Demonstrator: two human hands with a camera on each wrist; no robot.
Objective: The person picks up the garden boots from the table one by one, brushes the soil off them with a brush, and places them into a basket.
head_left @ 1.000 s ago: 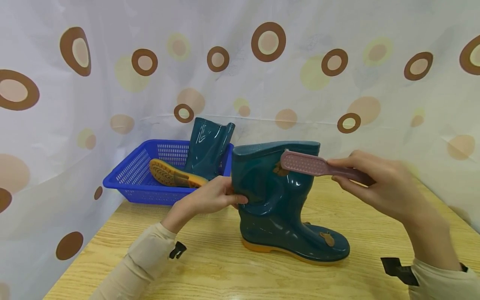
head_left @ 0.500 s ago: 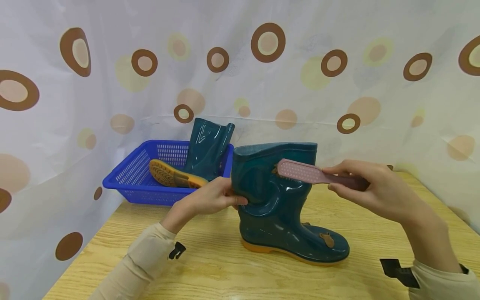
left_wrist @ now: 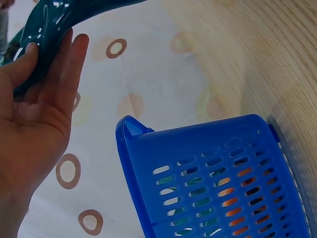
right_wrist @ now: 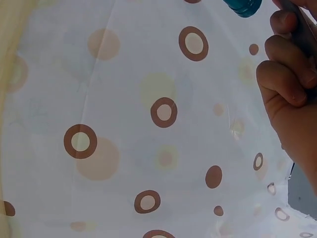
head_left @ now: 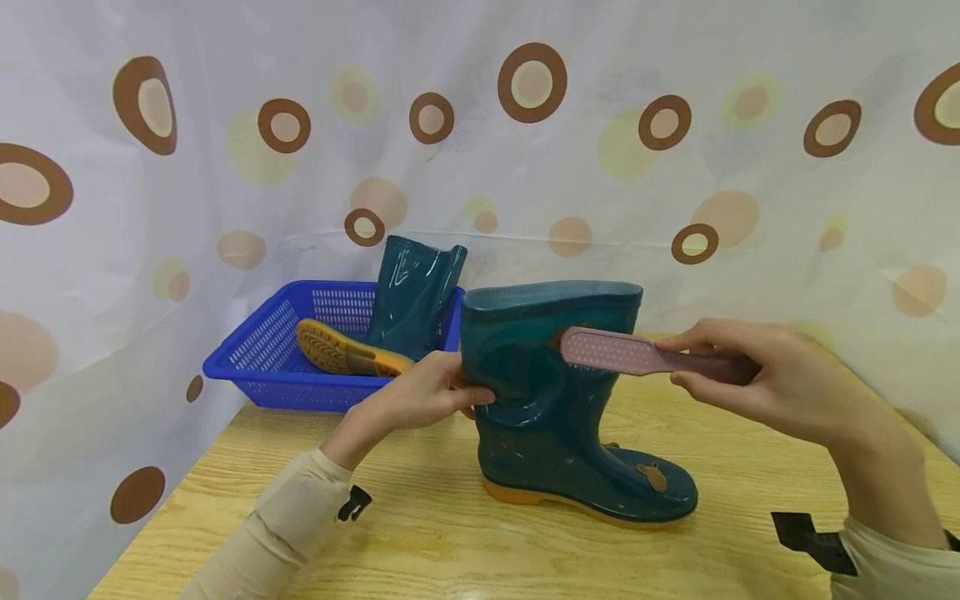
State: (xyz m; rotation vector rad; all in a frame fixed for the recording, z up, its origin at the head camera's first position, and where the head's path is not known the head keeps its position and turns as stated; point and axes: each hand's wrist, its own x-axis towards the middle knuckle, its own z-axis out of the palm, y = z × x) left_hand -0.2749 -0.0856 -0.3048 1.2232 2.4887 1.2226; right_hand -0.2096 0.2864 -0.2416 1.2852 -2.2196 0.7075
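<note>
A dark green rain boot (head_left: 540,450) stands upright on the table, its toe toward the right. My left hand (head_left: 423,392) grips the back of its shaft, thumb on the near side; in the left wrist view the thumb and fingers of that hand (left_wrist: 42,109) lie on either side of the boot (left_wrist: 49,29). My right hand (head_left: 780,379) holds a pink brush (head_left: 611,351) by its handle, the head lying against the upper shaft with the bristles hidden. Curled fingers of the right hand (right_wrist: 287,74) wrap the handle in the right wrist view.
A blue plastic basket (head_left: 300,392) stands at the back left of the wooden table (head_left: 420,517). A second green boot (head_left: 408,292) lies in it, its yellow sole (head_left: 330,348) showing. Behind hangs a white curtain (head_left: 465,183) with brown rings.
The brush has moved down the shaft from near the rim, then slightly right and up. The boot's upper shaft has flexed a little. My left hand keeps its grip in place.
</note>
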